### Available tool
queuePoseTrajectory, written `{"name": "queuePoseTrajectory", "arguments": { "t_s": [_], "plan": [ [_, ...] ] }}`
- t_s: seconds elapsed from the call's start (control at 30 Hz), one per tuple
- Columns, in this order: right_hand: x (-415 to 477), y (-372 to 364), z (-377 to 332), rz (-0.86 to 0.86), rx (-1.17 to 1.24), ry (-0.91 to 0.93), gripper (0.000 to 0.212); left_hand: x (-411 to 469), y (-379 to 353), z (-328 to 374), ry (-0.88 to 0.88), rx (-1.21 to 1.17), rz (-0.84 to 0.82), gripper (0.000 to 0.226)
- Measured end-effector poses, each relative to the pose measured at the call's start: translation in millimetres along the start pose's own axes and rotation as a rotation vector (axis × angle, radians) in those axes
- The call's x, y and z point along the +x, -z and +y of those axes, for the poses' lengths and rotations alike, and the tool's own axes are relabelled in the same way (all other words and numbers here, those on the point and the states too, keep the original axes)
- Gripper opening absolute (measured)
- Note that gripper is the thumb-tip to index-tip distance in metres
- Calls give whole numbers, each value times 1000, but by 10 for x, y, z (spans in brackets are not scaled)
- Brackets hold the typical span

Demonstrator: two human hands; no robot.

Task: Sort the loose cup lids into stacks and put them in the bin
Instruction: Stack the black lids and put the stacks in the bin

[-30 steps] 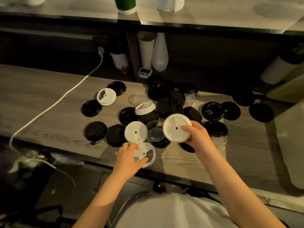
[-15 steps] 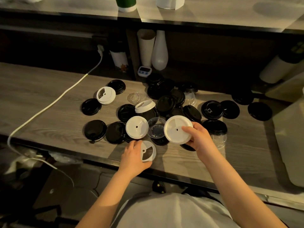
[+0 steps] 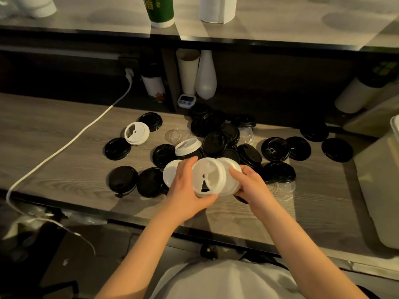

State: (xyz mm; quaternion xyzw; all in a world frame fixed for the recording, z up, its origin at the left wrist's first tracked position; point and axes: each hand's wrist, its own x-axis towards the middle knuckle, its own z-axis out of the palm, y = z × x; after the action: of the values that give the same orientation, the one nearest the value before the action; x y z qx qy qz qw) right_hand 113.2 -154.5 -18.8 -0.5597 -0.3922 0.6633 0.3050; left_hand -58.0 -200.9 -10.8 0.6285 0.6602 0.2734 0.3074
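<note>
The person stood at the near edge of the grey wood-grain table (image 3: pixel 54 147), both hands just above its near middle. The left hand (image 3: pixel 185 188) gripped a white round plastic lid with a wedge-shaped cutout (image 3: pixel 208 176), thumb under the near rim and fingers curled over the far rim, with the lid tilted up towards the person. The right hand (image 3: pixel 252 184) clasped a second white plastic lid (image 3: pixel 233 169) by its right rim. This lid sat against the back of the first, though I could not tell whether the two were fully nested.

Below the left fingers a third white lid (image 3: pixel 170 172) lay flat on the table. Just beyond it a white domed lid (image 3: pixel 187 146) leaned on the heap of black round plastic lids (image 3: pixel 214 143), which spread from the middle of the table towards the far edge and the right. Further left, a white flat lid with an open wedge (image 3: pixel 136 133) sat between two separate black ones. A clear plastic lid (image 3: pixel 177 134) lay near the heap's far-left side, and a clear plastic cup (image 3: pixel 282 189) lay just right of the right hand.

A white power cable (image 3: pixel 71 143) ran from the far edge down to the near-left corner. A small white digital timer (image 3: pixel 186 101) stood at the far edge, and a tall pale container (image 3: pixel 380 190) stood at the right edge.
</note>
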Motion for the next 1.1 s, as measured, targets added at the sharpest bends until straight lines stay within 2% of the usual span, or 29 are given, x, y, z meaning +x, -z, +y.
{"name": "queuePoseTrajectory", "arguments": {
  "t_s": [0.2,0.3,0.37,0.5,0.6,0.7,0.8,0.87,0.93,1.1],
  "plan": [
    [-67,32,-71,-75,60,55,31,146,-169,192,-41,77,-32,94],
    [-81,88,-110,-73,-4,96,35,193,-191,199,-122,115,-30,93],
    [-66,122,-139,-49,-54,116,27,204,-198,201,-166,124,-43,93],
    [4,163,-197,4,18,102,17,227,-148,143,-189,19,-70,89],
    [57,187,-218,40,9,104,18,244,-62,-33,-88,-49,10,77],
    [116,194,-214,83,-30,104,20,346,65,-328,118,209,85,80],
    [161,164,-200,108,-28,83,21,484,153,-604,301,485,-84,101],
    [185,143,-195,124,-12,71,21,547,140,-708,325,537,-221,108],
    [203,128,-199,133,4,58,21,580,97,-766,340,539,-290,111],
    [235,138,-233,153,78,19,20,548,77,-794,312,533,-205,104]
  ]
}}
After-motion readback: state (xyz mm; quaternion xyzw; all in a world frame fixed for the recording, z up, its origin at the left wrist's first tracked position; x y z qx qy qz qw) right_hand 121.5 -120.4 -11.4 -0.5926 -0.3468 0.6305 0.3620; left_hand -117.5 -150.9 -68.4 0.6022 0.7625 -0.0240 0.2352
